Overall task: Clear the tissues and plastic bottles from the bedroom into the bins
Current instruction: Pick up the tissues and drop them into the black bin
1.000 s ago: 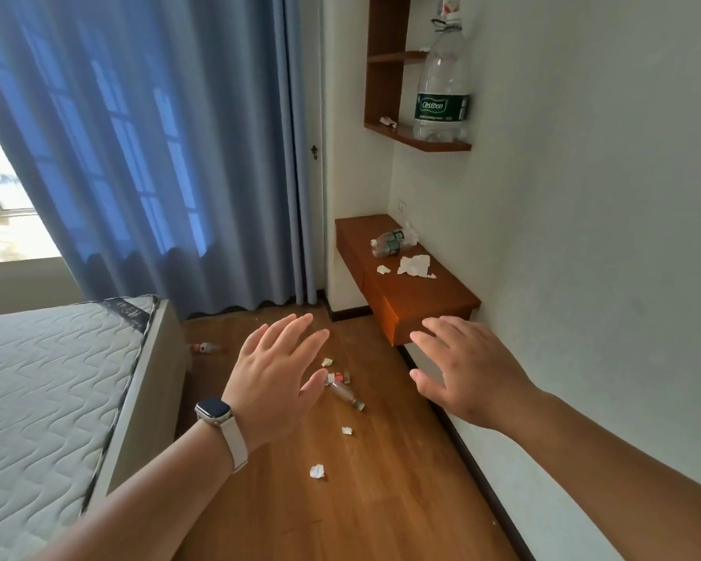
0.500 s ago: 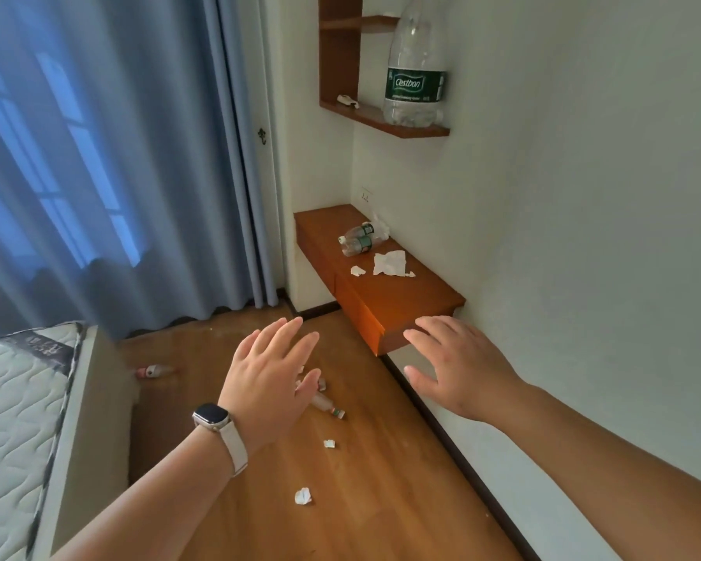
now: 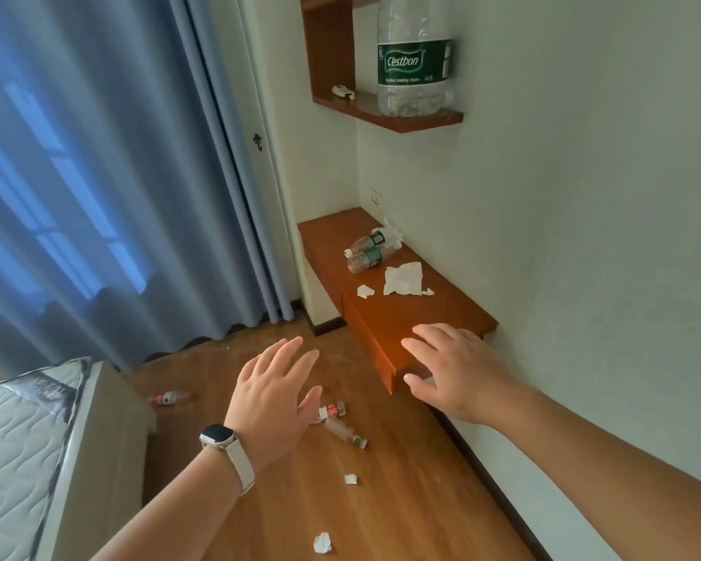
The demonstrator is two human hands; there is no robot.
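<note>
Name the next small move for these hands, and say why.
Probably reach the right hand forward and pinch the flat tissue on the wooden ledge. That hand and the left hand are open and hold nothing. The right one hovers over the ledge's near end, and the tissue lies just beyond it. No bin is in view.

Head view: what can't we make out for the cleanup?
Head view only:
Large Cestbon bottle on the upper shelf: neck and cap cut off by the top edge.
Red-label bottle on the floor: one end hidden behind the left hand.
Small white object on the shelf: too small to identify.
Bins: none in frame.
Near corner of the wall-mounted table: covered by the right hand.
</note>
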